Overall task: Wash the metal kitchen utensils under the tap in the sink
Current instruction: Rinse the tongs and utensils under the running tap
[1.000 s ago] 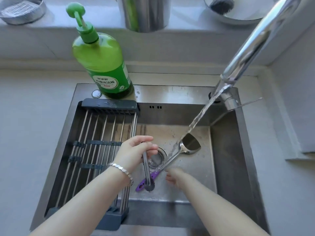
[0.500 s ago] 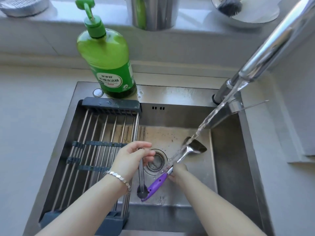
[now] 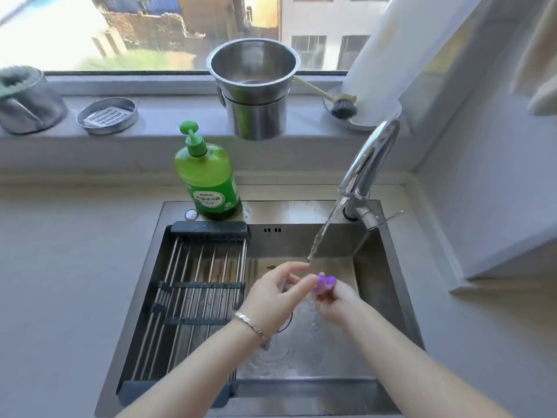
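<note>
Utensil with purple handle [image 3: 325, 283]: below the tap [image 3: 367, 164], just beside its stream [image 3: 319, 236] | your right hand [image 3: 334, 300]: fingers curled round the handle | your left hand [image 3: 271, 300]: fingers bent against it (grip unclear)

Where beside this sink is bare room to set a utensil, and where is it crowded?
Free: the rack left of the left hand; the counter left of the sink. Crowded: under the tap, where the right hand is too.
</note>
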`<control>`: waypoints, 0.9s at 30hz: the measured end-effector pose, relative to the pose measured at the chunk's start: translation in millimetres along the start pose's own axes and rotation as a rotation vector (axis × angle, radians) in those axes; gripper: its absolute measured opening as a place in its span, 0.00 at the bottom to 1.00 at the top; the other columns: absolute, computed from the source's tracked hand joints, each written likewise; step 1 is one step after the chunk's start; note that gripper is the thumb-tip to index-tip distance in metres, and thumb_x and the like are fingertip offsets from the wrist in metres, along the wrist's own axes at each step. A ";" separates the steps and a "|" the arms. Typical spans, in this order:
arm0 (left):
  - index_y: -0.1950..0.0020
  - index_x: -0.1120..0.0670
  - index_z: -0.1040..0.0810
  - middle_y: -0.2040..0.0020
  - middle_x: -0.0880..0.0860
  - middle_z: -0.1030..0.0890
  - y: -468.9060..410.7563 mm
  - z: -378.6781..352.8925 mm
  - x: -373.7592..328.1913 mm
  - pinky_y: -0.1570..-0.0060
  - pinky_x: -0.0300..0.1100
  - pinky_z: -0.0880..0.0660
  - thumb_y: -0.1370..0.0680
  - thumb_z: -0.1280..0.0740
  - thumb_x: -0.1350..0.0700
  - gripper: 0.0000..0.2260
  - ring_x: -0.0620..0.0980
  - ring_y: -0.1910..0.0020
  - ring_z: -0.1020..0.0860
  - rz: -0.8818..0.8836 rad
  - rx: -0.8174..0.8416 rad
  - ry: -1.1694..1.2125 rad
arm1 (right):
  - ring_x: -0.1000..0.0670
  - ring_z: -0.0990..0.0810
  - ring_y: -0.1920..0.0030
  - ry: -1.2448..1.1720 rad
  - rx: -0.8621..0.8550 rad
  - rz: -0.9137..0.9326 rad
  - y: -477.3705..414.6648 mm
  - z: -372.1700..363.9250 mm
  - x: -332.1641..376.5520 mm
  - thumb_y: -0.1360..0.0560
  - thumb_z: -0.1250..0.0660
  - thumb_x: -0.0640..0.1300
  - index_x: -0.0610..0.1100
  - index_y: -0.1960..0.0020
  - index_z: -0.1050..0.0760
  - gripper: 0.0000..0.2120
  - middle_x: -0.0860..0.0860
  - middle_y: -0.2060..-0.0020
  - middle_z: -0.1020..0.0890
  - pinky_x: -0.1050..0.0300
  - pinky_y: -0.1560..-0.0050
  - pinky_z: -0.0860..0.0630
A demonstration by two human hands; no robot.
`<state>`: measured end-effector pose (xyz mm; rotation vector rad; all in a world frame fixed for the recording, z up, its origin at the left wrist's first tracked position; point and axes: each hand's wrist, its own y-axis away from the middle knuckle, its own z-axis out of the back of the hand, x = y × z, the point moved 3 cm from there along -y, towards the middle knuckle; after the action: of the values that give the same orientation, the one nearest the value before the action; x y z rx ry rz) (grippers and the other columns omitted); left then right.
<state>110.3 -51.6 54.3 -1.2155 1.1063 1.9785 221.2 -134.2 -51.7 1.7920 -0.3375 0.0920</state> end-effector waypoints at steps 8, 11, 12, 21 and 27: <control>0.62 0.41 0.22 0.67 0.47 0.22 -29.6 -6.2 -26.2 0.61 0.45 0.25 0.23 0.37 0.54 0.11 0.51 0.63 0.22 -0.108 -0.267 -0.014 | 0.52 0.31 0.90 -0.393 -0.061 -0.019 16.5 -4.5 3.2 0.21 0.39 0.41 0.36 0.65 0.29 0.15 0.46 0.89 0.29 0.64 0.90 0.34; 0.58 0.49 0.21 0.62 0.52 0.19 -44.5 -3.9 -19.6 0.67 0.34 0.27 0.22 0.39 0.57 0.09 0.46 0.66 0.23 -0.050 -0.290 0.049 | 0.48 0.20 0.77 -0.521 -0.016 0.035 18.6 -2.2 -1.4 0.19 0.44 0.44 0.36 0.43 0.26 0.13 0.41 0.77 0.20 0.63 0.77 0.24; 0.58 0.50 0.21 0.61 0.52 0.19 -48.1 -3.7 -18.3 0.69 0.31 0.27 0.22 0.39 0.58 0.09 0.44 0.68 0.23 -0.045 -0.277 0.048 | 0.47 0.17 0.63 -0.543 -0.014 0.050 17.3 0.1 -2.5 0.19 0.45 0.44 0.36 0.38 0.28 0.16 0.39 0.63 0.17 0.65 0.65 0.21; 0.67 0.43 0.22 0.66 0.51 0.20 -64.0 -15.2 -10.0 0.58 0.52 0.22 0.24 0.36 0.54 0.13 0.51 0.65 0.23 -0.025 -0.229 0.016 | 0.47 0.24 0.38 -0.566 -0.068 -0.008 17.5 16.1 0.2 0.19 0.44 0.44 0.36 0.34 0.31 0.17 0.44 0.37 0.24 0.56 0.35 0.30; 0.65 0.48 0.22 0.69 0.51 0.22 -64.2 -2.0 -17.6 0.67 0.41 0.30 0.25 0.37 0.55 0.09 0.51 0.69 0.26 0.000 -0.262 -0.097 | 0.44 0.20 0.47 -0.505 -0.007 0.019 21.9 10.2 3.7 0.20 0.43 0.41 0.32 0.45 0.27 0.13 0.37 0.63 0.17 0.55 0.35 0.30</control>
<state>169.4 -21.8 46.9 -1.2320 0.8184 2.2099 217.5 -149.2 -32.9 1.7890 -0.7125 -0.3547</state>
